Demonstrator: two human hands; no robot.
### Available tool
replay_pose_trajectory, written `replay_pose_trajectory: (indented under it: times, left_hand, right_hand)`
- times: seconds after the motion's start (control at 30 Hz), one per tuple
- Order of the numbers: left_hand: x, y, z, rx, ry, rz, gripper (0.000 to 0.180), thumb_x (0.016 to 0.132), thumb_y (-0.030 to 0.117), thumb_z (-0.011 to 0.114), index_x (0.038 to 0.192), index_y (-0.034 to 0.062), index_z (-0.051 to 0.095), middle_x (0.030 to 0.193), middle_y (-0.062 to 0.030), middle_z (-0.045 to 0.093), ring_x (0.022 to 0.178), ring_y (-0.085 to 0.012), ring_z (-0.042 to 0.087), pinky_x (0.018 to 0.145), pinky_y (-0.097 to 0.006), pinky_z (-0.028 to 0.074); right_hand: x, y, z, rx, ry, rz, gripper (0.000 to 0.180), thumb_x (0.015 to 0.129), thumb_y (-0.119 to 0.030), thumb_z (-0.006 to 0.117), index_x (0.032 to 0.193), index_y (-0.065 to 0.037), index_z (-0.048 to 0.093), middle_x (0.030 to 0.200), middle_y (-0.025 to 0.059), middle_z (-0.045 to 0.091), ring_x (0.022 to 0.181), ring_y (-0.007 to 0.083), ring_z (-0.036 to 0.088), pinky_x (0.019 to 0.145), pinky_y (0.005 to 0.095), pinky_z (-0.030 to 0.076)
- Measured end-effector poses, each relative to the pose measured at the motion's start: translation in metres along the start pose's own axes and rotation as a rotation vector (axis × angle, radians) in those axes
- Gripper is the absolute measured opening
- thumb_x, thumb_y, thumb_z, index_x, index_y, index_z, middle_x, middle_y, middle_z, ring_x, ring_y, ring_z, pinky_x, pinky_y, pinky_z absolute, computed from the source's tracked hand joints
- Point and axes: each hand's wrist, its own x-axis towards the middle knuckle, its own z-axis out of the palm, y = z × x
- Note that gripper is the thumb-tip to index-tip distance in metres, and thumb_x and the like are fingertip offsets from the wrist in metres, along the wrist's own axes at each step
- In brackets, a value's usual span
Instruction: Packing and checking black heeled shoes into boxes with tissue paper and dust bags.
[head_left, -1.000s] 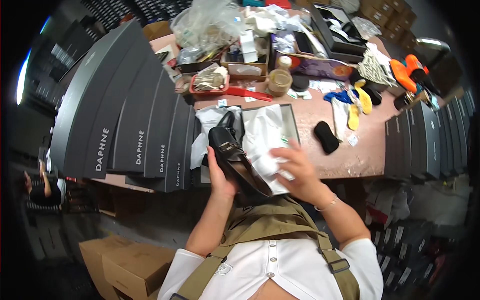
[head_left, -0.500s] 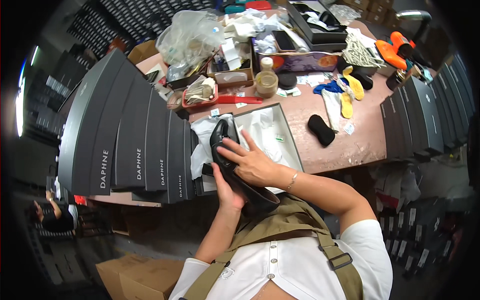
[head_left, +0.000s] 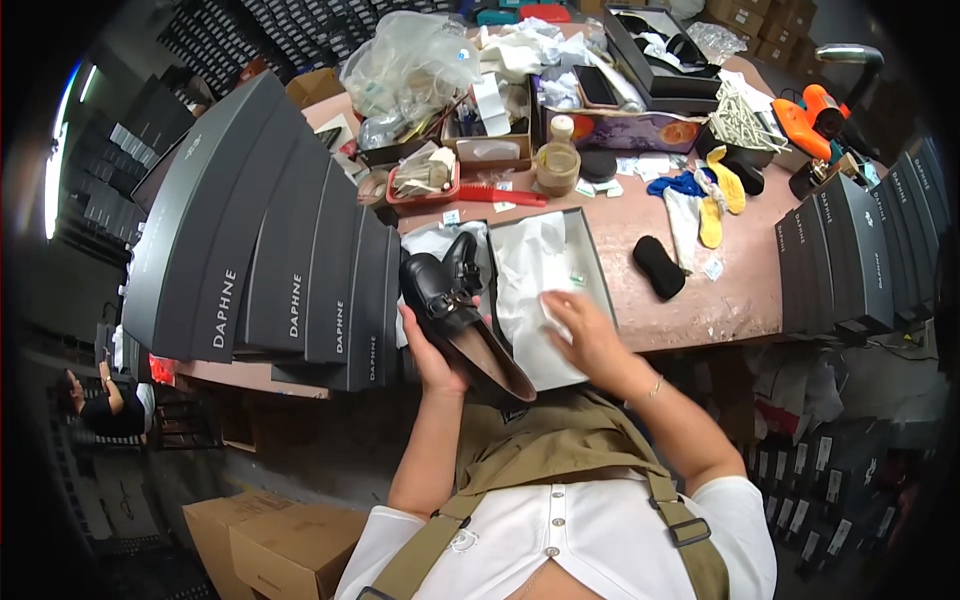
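My left hand (head_left: 435, 352) grips a black loafer (head_left: 440, 300) from below and from its left side. The shoe has a metal buckle across its front and a beige insole, and its heel points toward me. Behind it a second black loafer (head_left: 462, 262) lies in an open shoe box on white tissue paper. My right hand (head_left: 585, 335), a little blurred, is over the right half of that box, fingers apart and holding nothing. White tissue paper (head_left: 530, 285) and a small green-and-white packet (head_left: 577, 279) are in this half.
Dark grey shoe boxes (head_left: 270, 240) stand in a row at left; more boxes (head_left: 845, 255) are at right. Farther back are a red brush (head_left: 505, 195), a glue jar (head_left: 557, 165), a black pad (head_left: 658, 268), yellow insoles (head_left: 711, 220) and an orange tool (head_left: 800, 128).
My right hand has left the loafer and moved right, over the box. My left hand has kept the shoe and turned it so its opening shows more.
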Motion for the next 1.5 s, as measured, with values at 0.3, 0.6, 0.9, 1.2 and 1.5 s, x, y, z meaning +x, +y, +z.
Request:
replay_pose_trajectory:
  times: [0.3, 0.6, 0.9, 1.2, 1.5]
  left_hand:
    - [-0.021, -0.007, 0.034, 0.128, -0.691, 0.426, 0.096, 0.086, 0.078, 0.025, 0.139, -0.0012, 0.036, 0.126, -0.0229, 0.053, 0.103, -0.0360, 0.061, 0.083, -0.049, 0.055]
    - [-0.053, -0.048, 0.080, 0.254, -0.359, 0.783, 0.065, 0.094, 0.046, 0.052, 0.136, -0.0007, 0.032, 0.113, -0.0268, 0.056, 0.081, -0.0301, 0.063, 0.068, -0.034, 0.054]
    - [-0.076, 0.012, 0.096, 0.479, -1.001, 1.131, 0.048, 0.091, 0.045, 0.060, 0.115, 0.0039, 0.051, 0.106, -0.0198, 0.060, 0.097, -0.0397, 0.061, 0.089, -0.057, 0.047]
    - [-0.143, 0.005, 0.084, 0.858, -1.128, 1.135, 0.015, 0.079, 0.021, 0.068, 0.088, 0.0101, 0.061, 0.093, -0.0080, 0.062, 0.092, -0.0307, 0.065, 0.095, -0.057, 0.047]
    - [-0.143, 0.002, 0.061, 0.636, -1.003, 1.311, 0.009, 0.083, 0.022, 0.062, 0.086, 0.0173, 0.055, 0.091, -0.0021, 0.053, 0.083, -0.0233, 0.057, 0.096, -0.056, 0.044]
  right_hand:
    - [0.013, -0.076, 0.033, 2.151, -0.214, 0.493, 0.040, 0.095, -0.028, 0.058, 0.126, -0.004, 0.050, 0.129, 0.0084, 0.054, 0.122, 0.0200, 0.050, 0.111, 0.0384, 0.034]
    - [0.026, -0.099, 0.006, 2.433, -0.491, 0.439, 0.046, 0.085, -0.029, 0.072, 0.123, -0.025, 0.046, 0.125, -0.0006, 0.049, 0.131, 0.0256, 0.042, 0.109, 0.0578, 0.032]
    - [-0.021, -0.094, -0.034, 1.924, -0.483, 0.453, 0.042, 0.094, -0.023, 0.061, 0.129, -0.003, 0.050, 0.119, 0.0054, 0.059, 0.105, 0.0138, 0.057, 0.092, 0.0303, 0.046]
    - [-0.047, -0.042, -0.006, 2.228, -0.997, 0.095, 0.086, 0.058, -0.030, 0.090, 0.127, 0.002, 0.050, 0.119, 0.0057, 0.060, 0.109, 0.0145, 0.055, 0.097, 0.0304, 0.043]
    - [-0.050, -0.054, -0.006, 1.719, -1.241, 0.227, 0.075, 0.069, -0.033, 0.086, 0.128, 0.000, 0.053, 0.124, 0.0052, 0.059, 0.112, 0.0136, 0.051, 0.098, 0.0294, 0.041]
